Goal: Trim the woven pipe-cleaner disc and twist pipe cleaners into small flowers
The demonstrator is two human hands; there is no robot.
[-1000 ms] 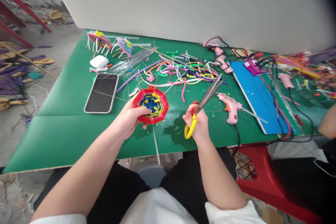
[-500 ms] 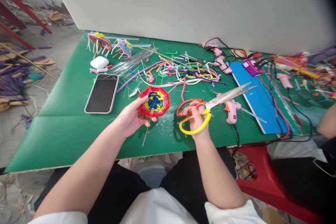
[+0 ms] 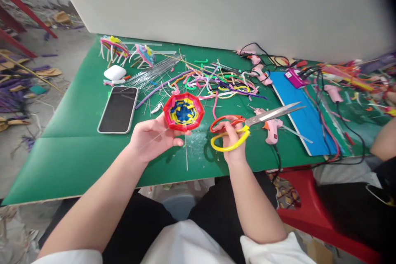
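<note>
My left hand (image 3: pixel 154 138) holds a small eight-sided woven piece (image 3: pixel 185 112) with a red rim, a yellow ring and a blue middle. Thin wires stick out below it. In my right hand (image 3: pixel 232 142) is a pair of scissors (image 3: pixel 260 119) with one red and one yellow handle loop, the blades pointing right and slightly parted. Beyond both hands lies a tangle of coloured pipe cleaners (image 3: pixel 216 82). A pink glue gun (image 3: pixel 272 130) rests just right of the scissors, partly behind the blades.
A phone (image 3: pixel 118 109) and a white case (image 3: pixel 114 72) lie at left, near two small woven umbrella-like pieces (image 3: pixel 114 46). Loose thin wires (image 3: pixel 154 70) spread behind. A blue board (image 3: pixel 300 111), a purple power strip (image 3: pixel 296 78) and cables are at right, beside another person's arm (image 3: pixel 383 142).
My left hand has turned and moved the woven piece slightly right and up, so its face shows more fully. The scissors have shifted a little, with the blade tips slightly lower.
</note>
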